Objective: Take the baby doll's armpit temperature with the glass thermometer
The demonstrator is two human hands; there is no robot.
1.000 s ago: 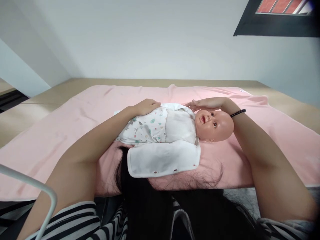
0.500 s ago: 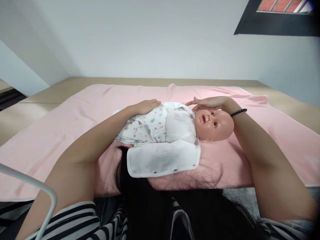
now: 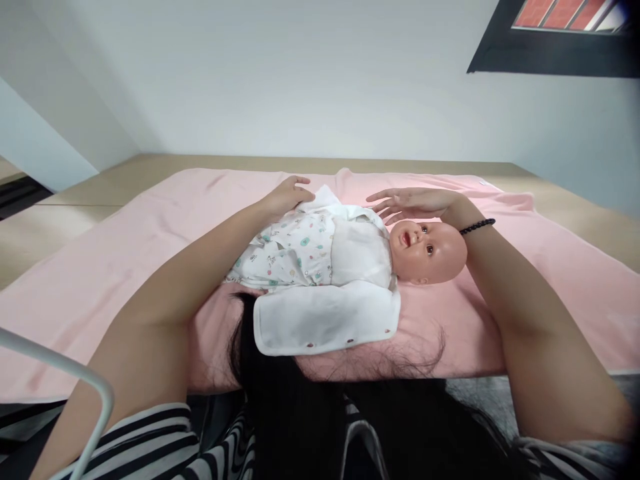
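A baby doll (image 3: pixel 430 250) lies on its back on a pink blanket (image 3: pixel 165 193), head to the right. It wears white printed pants (image 3: pixel 295 257) and a white baby jacket, whose near front flap (image 3: pixel 325 320) is spread flat towards me with its snaps showing. My left hand (image 3: pixel 287 199) is at the far side of the doll's waist, thumb and fingers closed on the edge of the jacket's far flap (image 3: pixel 326 195), which stands up in a peak. Beyond the doll's head and shoulder, my right hand (image 3: pixel 415 202) hovers with fingers spread, holding nothing.
The blanket covers a wooden table (image 3: pixel 320 162) that meets a white wall (image 3: pixel 300 80). A dark-framed window (image 3: pixel 555 52) is at upper right. Long black hair (image 3: pixel 300 420) hangs over the near table edge. A pale bent tube (image 3: pixel 65 363) crosses the lower left.
My left hand has shifted away from me off the doll's waist and lifted the far flap into a peak. The right hand's fingers have stretched out slightly.
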